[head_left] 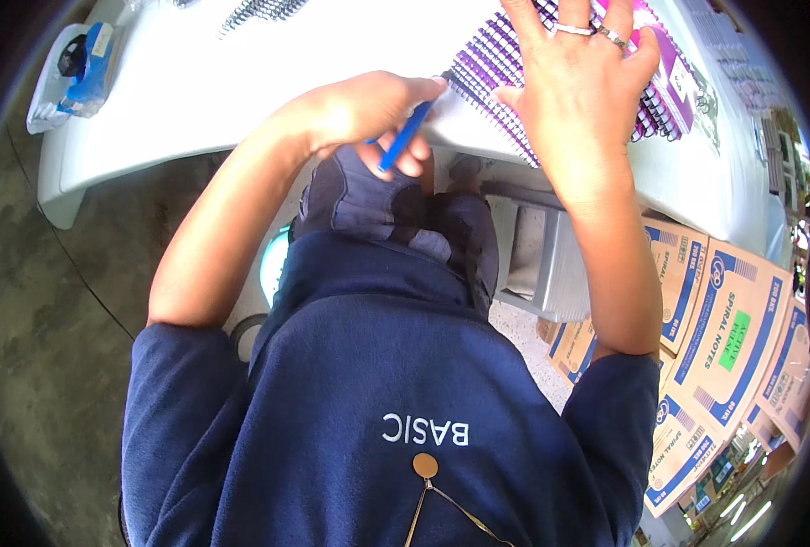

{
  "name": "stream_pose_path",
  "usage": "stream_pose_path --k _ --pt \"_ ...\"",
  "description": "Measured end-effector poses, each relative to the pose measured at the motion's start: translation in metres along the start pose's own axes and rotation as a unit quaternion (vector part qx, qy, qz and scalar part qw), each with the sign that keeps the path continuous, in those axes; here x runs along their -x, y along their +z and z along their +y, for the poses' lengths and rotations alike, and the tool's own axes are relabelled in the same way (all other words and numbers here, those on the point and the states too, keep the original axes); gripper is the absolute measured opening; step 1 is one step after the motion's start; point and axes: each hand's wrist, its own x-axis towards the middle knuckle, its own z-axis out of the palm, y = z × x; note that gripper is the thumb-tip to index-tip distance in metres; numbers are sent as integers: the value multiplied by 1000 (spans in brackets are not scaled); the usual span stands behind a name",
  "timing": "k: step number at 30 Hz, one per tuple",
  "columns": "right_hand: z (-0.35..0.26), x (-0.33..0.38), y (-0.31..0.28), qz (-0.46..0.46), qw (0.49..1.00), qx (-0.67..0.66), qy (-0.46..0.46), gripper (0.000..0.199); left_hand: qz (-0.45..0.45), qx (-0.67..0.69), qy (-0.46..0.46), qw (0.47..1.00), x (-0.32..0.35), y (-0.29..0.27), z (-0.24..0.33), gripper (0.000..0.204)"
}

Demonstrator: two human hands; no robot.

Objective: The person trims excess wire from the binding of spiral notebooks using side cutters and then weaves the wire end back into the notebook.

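My left hand (368, 109) is closed around blue-handled pliers (406, 137). One blue handle sticks out below the fingers; the fingers hide most of the rest. A dark tip shows past the thumb, close to the left end of the spiral bindings. Spread over a stack of spiral notebooks (489, 68) is my right hand (582, 73), its fingers apart and pressed on top. Black and white wire coils run in rows across the purple notebooks, and a pink and purple cover (674, 82) shows on the right side. Two rings are on the right hand.
The white table (195, 91) has a curved front edge. At its far left stands a white tray (47, 82) with a blue packet (95, 87). More black coils (263, 9) lie at the back. Cardboard cartons (728, 319) are stacked at the right, beside a grey plastic stool (560, 264).
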Motion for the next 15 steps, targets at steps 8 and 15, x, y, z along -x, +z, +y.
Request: stream_pose_path --k 8,15 --pt "-1 2 4 37 999 -13 1 84 -208 436 50 874 -28 -3 -54 56" --pt "0 0 -2 -7 1000 -8 4 73 253 -628 225 701 -8 22 -22 43"
